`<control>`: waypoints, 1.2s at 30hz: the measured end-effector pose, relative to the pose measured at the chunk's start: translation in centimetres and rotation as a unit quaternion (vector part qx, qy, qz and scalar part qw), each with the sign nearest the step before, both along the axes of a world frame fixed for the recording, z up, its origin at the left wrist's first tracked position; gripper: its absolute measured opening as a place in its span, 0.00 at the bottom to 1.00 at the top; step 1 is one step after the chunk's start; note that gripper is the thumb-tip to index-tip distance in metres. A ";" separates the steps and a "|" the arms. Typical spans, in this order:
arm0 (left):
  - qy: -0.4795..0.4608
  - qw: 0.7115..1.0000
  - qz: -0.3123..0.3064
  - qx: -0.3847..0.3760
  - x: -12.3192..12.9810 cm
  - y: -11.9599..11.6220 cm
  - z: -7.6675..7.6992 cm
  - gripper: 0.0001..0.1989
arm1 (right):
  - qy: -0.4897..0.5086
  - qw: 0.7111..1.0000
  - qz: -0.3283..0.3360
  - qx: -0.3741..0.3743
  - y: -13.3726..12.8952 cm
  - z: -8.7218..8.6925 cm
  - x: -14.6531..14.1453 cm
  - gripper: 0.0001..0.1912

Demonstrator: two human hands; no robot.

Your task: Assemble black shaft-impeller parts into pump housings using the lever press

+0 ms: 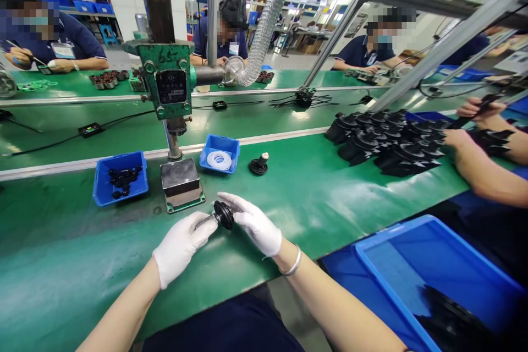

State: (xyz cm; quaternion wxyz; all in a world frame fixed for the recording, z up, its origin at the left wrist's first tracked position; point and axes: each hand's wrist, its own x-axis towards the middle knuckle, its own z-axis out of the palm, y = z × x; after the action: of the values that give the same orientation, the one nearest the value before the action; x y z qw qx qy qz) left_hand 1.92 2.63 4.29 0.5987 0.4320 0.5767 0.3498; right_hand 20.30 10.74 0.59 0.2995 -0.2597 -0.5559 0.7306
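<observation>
Near the worktop's (225, 269) front edge, your left hand (181, 245) is pinching the black disc part (224, 215), seemingly midway and not yet set down, your right hand (256, 226) is half-curling around it, and a similar part (259, 166) is standing toward the far edge.

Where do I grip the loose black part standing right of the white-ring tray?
Probably its pale-tipped stem, from above or the right: the stem rises from a wider black base resting on the bench, and the blue tray stands to its left.
</observation>
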 end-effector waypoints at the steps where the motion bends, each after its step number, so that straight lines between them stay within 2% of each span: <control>1: 0.006 1.000 0.001 0.003 0.0 0.0 0.0 0.23 | -0.003 1.000 0.005 0.001 0.0 0.0 0.0 0.29; 9: 0.031 0.999 0.014 0.013 -0.1 0.0 0.1 0.22 | -0.073 0.995 0.005 0.065 0.1 0.0 0.1 0.26; 13: -0.006 1.000 0.003 -0.003 -0.4 0.1 -0.1 0.23 | -0.100 0.991 0.021 0.084 0.3 0.0 0.5 0.26; 16: -0.053 0.998 -0.009 -0.038 -0.8 0.0 -0.5 0.24 | -0.079 0.990 0.019 0.112 0.3 0.5 0.9 0.27; 19: -0.112 0.991 -0.031 -0.065 -1.4 -0.3 -0.9 0.23 | -0.077 0.977 0.015 0.200 0.0 1.5 1.0 0.25; 22: -0.143 0.984 -0.064 -0.080 -1.8 -0.5 -0.9 0.23 | -0.115 0.943 0.012 0.312 -0.7 2.4 0.7 0.22; 28: -0.039 0.988 -0.139 -0.053 -2.4 -0.6 -0.3 0.24 | -0.132 0.913 0.044 0.384 -1.4 2.5 -0.4 0.21; 36: 0.052 0.985 -0.162 0.029 -3.5 -0.7 -0.1 0.19 | -0.101 0.906 0.034 0.409 -1.0 2.8 -2.0 0.22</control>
State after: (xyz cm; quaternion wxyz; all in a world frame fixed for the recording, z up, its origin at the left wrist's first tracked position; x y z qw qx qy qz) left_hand -1.56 1.96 4.16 0.6038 0.5544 0.5191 0.2421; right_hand 18.29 9.75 3.34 0.2962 -0.1677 -0.8419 0.4189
